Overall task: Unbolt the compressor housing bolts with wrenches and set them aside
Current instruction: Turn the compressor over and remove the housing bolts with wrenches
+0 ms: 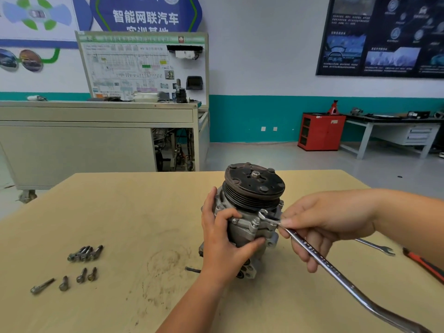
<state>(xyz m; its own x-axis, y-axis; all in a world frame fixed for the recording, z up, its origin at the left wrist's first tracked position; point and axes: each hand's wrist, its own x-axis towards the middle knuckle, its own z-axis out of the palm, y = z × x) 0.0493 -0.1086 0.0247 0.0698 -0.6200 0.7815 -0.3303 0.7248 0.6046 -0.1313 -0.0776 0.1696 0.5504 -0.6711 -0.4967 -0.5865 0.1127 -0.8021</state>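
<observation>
a tan wooden worktop (144,212) fills the lower half of the view, scuffed with a faint dark ring near its middle. behind it, across the floor, stand a grey trainer cabinet (96,140) with a wiring-diagram board on top and, further right, a red tool cabinet (320,132) beside a grey bench.

the compressor (249,230) stands on end at the centre of the worktop, its dark grooved pulley (254,186) uppermost and the silver housing below it. the left hand (223,243) grips the housing from the near-left side, fingers and thumb curled round the body. the right hand (331,224) comes in from the right; its thumb and forefinger pinch a long chrome wrench (336,272) close to the head, the other fingers curled loosely under the shank. the wrench head lies against the housing flange just under the pulley, beside a housing bolt (255,222) still in place; i cannot tell whether the head is seated on a bolt. the shank runs down to the lower right edge of the view.

a second wrench (379,248) lies on the worktop behind the right hand, its open end showing. a red-handled tool (422,263) lies just beyond it at the right edge.

the removed bolts lie well apart from the compressor at the left: a tight row of long bolts (85,253), four shorter bolts (81,276) spread below, and one dark bolt (192,269) just beside the left wrist.
</observation>
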